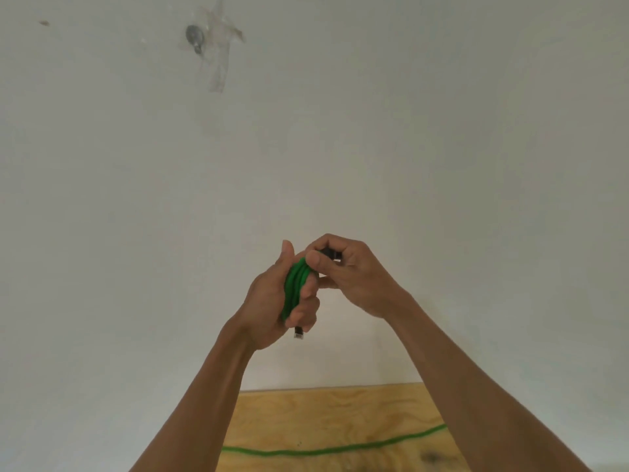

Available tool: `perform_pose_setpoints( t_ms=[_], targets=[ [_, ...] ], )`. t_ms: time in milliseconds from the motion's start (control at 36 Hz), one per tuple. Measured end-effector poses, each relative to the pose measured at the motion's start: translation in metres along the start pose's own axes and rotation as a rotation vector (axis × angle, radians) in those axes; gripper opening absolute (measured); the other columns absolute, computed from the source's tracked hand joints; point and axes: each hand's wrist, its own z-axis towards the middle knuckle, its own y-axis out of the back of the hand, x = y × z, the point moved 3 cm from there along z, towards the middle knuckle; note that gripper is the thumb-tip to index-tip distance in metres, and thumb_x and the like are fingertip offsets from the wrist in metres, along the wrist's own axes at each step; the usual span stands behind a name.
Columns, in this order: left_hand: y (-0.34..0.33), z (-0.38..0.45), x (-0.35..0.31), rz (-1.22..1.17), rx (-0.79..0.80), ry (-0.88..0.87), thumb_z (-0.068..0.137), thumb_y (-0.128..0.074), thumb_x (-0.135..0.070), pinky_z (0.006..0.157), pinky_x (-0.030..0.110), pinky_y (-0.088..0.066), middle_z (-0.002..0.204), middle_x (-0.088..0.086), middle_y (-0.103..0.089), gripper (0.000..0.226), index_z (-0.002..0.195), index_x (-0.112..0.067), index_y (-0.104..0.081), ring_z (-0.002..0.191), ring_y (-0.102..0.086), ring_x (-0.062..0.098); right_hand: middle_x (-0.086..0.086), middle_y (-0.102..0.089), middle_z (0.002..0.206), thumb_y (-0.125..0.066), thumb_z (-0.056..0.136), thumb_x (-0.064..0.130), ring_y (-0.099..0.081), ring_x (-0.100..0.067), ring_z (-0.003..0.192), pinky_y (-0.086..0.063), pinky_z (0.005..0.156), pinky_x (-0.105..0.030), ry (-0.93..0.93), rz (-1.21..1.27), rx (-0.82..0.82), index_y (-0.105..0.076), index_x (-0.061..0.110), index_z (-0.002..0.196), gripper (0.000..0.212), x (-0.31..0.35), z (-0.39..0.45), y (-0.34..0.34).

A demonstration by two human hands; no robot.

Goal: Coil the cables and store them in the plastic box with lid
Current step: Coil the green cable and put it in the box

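Note:
A green cable (294, 284) is wound in several loops and held up in front of a white wall. My left hand (272, 301) is shut around the loops, and a small silver-tipped plug (299, 332) sticks out below its fingers. My right hand (343, 270) pinches the cable's other end, a black plug (334, 254), just above the loops. The two hands touch. The plastic box and its lid are out of view.
A light wooden table top (326, 417) shows at the bottom, between my forearms. A green line (340, 449) runs across it; whether it is a cable or a mark I cannot tell. The white wall has a taped metal fitting (194, 38) at upper left.

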Motion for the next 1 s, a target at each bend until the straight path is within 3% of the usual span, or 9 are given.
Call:
perform_pose_setpoints(
  t_ms=[83, 222, 361, 472, 556, 667, 806, 861, 1000],
  targets=[
    [0.001, 0.002, -0.003, 0.005, -0.001, 0.010, 0.092, -0.024, -0.072, 0.050, 0.030, -0.037, 0.039, 0.005, -0.038, 0.074, 0.061, -0.010, -0.049, 0.034, -0.030, 0.017, -0.012, -0.067, 0.072, -0.060, 0.098, 0.015, -0.068, -0.027, 0.073, -0.059, 0.081, -0.054, 0.043, 0.049, -0.097, -0.065, 0.000, 0.098, 0.016, -0.001, -0.002, -0.005],
    [0.003, 0.011, -0.008, 0.100, -0.220, -0.093, 0.098, -0.031, -0.065, 0.050, 0.031, -0.044, 0.041, 0.009, -0.040, 0.076, 0.056, -0.005, -0.051, 0.035, -0.034, 0.023, -0.025, -0.060, 0.063, -0.062, 0.097, 0.011, -0.062, -0.045, 0.049, -0.054, 0.047, -0.049, 0.112, 0.133, -0.176, -0.061, -0.004, 0.098, 0.015, 0.002, 0.001, -0.013],
    [-0.008, 0.019, -0.009, 0.082, -0.486, -0.198, 0.101, -0.039, -0.057, 0.046, 0.030, -0.042, 0.039, 0.010, -0.038, 0.072, 0.047, -0.009, -0.051, 0.034, -0.034, 0.024, -0.016, -0.056, 0.056, -0.064, 0.095, 0.013, -0.057, -0.032, 0.038, -0.046, 0.039, -0.035, 0.134, 0.087, -0.275, -0.063, 0.000, 0.098, 0.014, 0.005, 0.007, -0.016],
    [-0.013, 0.024, -0.009, 0.006, -0.596, -0.229, 0.100, -0.046, -0.054, 0.044, 0.030, -0.040, 0.040, 0.009, -0.038, 0.071, 0.042, -0.012, -0.050, 0.033, -0.035, 0.023, -0.012, -0.055, 0.055, -0.064, 0.095, 0.015, -0.053, -0.026, 0.034, -0.042, 0.037, -0.028, 0.123, 0.076, -0.287, -0.065, 0.001, 0.098, 0.014, 0.008, 0.010, -0.015],
    [-0.012, 0.024, -0.008, -0.023, -0.661, -0.251, 0.098, -0.051, -0.053, 0.043, 0.028, -0.037, 0.039, 0.010, -0.040, 0.069, 0.041, -0.013, -0.051, 0.033, -0.037, 0.023, -0.012, -0.059, 0.060, -0.066, 0.094, 0.016, -0.055, -0.025, 0.040, -0.045, 0.040, -0.029, 0.131, 0.051, -0.305, -0.067, 0.004, 0.097, 0.013, 0.009, 0.012, -0.014],
    [0.003, 0.021, -0.009, -0.037, -0.733, -0.235, 0.092, -0.061, -0.052, 0.047, 0.030, -0.038, 0.042, 0.009, -0.043, 0.062, 0.051, -0.007, -0.055, 0.033, -0.038, 0.021, -0.001, -0.069, 0.075, -0.071, 0.090, 0.015, -0.062, -0.015, 0.064, -0.058, 0.066, -0.033, 0.165, -0.045, -0.344, -0.071, 0.005, 0.095, 0.010, 0.006, 0.011, -0.009],
    [0.002, 0.020, -0.009, 0.133, -0.765, -0.295, 0.097, -0.046, -0.059, 0.046, 0.028, -0.036, 0.049, 0.013, -0.043, 0.069, 0.056, -0.004, -0.054, 0.040, -0.038, 0.020, -0.010, -0.070, 0.077, -0.070, 0.091, 0.016, -0.062, -0.018, 0.065, -0.058, 0.068, -0.039, 0.146, -0.095, -0.363, -0.071, 0.007, 0.093, 0.010, 0.003, 0.013, -0.010],
    [0.001, 0.021, -0.009, 0.212, -0.822, -0.328, 0.098, -0.046, -0.057, 0.050, 0.031, -0.036, 0.048, 0.005, -0.042, 0.067, 0.056, -0.006, -0.051, 0.044, -0.038, 0.018, -0.010, -0.070, 0.078, -0.070, 0.091, 0.020, -0.064, -0.021, 0.067, -0.059, 0.069, -0.042, 0.135, -0.112, -0.378, -0.071, 0.009, 0.093, 0.011, 0.001, 0.015, -0.011],
    [0.011, 0.025, -0.006, 0.202, -1.004, -0.321, 0.098, -0.050, -0.047, 0.058, 0.037, -0.035, 0.056, 0.007, -0.037, 0.065, 0.043, -0.016, -0.040, 0.054, -0.035, 0.022, 0.005, -0.055, 0.105, -0.059, 0.098, 0.028, -0.059, -0.011, 0.099, -0.050, 0.081, -0.020, 0.161, -0.436, -0.469, -0.072, 0.020, 0.103, 0.016, -0.001, 0.013, -0.021]
  ],
)
